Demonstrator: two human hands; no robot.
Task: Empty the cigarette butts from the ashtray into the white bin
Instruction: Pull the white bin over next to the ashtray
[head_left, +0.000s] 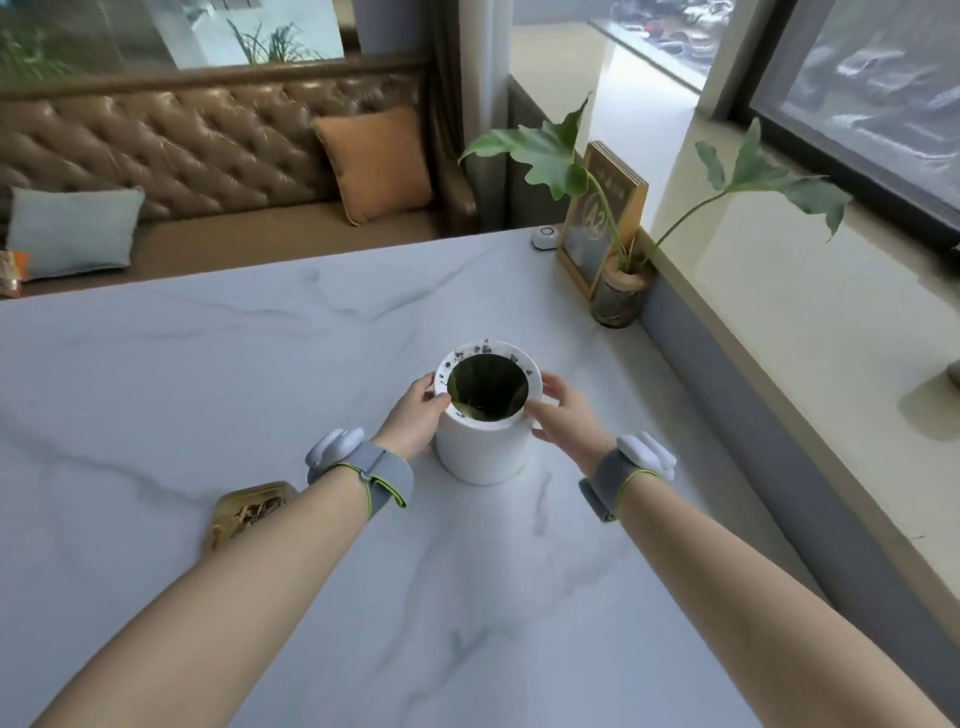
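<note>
Marble-patterned counter (260, 364) fills the lower view, with a tufted brown bench seat (182, 140) behind it carrying an orange cushion (376, 161) and a pale blue cushion (72, 231). The white bin (480, 447) stands upright near the counter's centre, its mouth open, dark inside, dark specks on its rim. Left hand (415, 413) presses the bin's left side, fingers (434, 397) curled against the rim. Right hand (563, 410) sits at the bin's right side, fingers spread, touching the rim; firm grip cannot be confirmed. Gold ashtray (249, 512), holding butts, lies on the counter beside the left forearm. Potted plant (621, 291) and framed sign (597, 223) stand at the far right edge.
</note>
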